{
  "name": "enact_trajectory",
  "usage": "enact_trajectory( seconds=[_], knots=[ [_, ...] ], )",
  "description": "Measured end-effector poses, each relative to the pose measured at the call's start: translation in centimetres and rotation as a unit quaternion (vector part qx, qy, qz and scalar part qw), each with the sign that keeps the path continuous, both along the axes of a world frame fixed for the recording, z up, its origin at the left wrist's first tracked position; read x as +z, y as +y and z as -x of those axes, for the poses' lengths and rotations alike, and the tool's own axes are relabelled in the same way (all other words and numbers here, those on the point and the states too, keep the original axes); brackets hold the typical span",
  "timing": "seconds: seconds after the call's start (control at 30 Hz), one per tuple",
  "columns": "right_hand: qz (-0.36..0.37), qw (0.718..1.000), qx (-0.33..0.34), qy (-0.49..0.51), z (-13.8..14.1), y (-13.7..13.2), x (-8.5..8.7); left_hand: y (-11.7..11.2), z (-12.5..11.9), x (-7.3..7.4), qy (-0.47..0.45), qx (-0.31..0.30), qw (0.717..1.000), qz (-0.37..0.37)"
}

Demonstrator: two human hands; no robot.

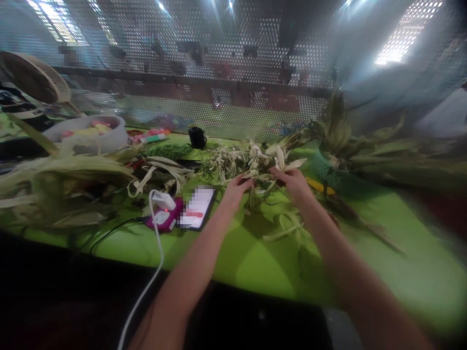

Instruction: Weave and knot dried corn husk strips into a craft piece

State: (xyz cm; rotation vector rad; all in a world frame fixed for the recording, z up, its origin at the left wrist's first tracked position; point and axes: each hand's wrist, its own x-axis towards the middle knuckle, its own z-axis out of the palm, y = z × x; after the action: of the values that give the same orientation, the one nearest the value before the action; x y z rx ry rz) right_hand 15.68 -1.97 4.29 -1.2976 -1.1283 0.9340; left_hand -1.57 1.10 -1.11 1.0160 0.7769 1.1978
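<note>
Both hands meet over a bundle of pale, dried leaf strips [255,160] on the green table. My left hand [238,189] is closed, with thumb and fingers pinching the near left side of the strips. On the right side, my right hand [290,179] pinches a pale leaf piece [280,159] between thumb and fingertips. Exactly where the fingertips press is partly hidden by the strips. More tied, pale leaf pieces [228,160] lie just behind my left hand. A loose looped leaf strip [288,228] lies beneath my right forearm.
A phone [199,208] and a purple power socket [166,216] with a white charger and cable lie left of my left forearm. Large husks [65,184] heap at the left. Behind are a white tub [87,133] and a black mug [197,137]. A green basket [324,167] stands right.
</note>
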Motion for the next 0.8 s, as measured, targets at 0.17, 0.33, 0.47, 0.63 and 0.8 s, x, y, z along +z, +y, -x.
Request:
enact_trajectory(
  seconds=[0.17, 0.33, 0.47, 0.63, 0.8],
  knots=[
    [0.005, 1.000, 0.001, -0.012, -0.6, 0.6, -0.6, 0.5, 1.1, 0.7, -0.070, 0.044, 0.996, 0.032],
    [0.037, 0.999, 0.019, 0.031, -1.0, 1.2, -1.5, 0.6, 1.1, 0.8, -0.063, 0.032, 0.997, 0.014],
    [0.076, 0.994, 0.063, 0.053, 0.5, 0.5, -1.7, 0.4, 0.3, 0.8, -0.049, 0.036, 0.998, 0.012],
    [0.063, 0.988, 0.137, 0.024, 2.0, -0.3, -1.5, 0.2, 0.0, 0.6, -0.027, 0.041, 0.999, -0.021],
    [0.056, 0.989, 0.136, -0.017, 1.4, 0.0, -1.4, 0.4, 0.0, 0.3, 0.002, 0.050, 0.998, -0.024]
  ],
)
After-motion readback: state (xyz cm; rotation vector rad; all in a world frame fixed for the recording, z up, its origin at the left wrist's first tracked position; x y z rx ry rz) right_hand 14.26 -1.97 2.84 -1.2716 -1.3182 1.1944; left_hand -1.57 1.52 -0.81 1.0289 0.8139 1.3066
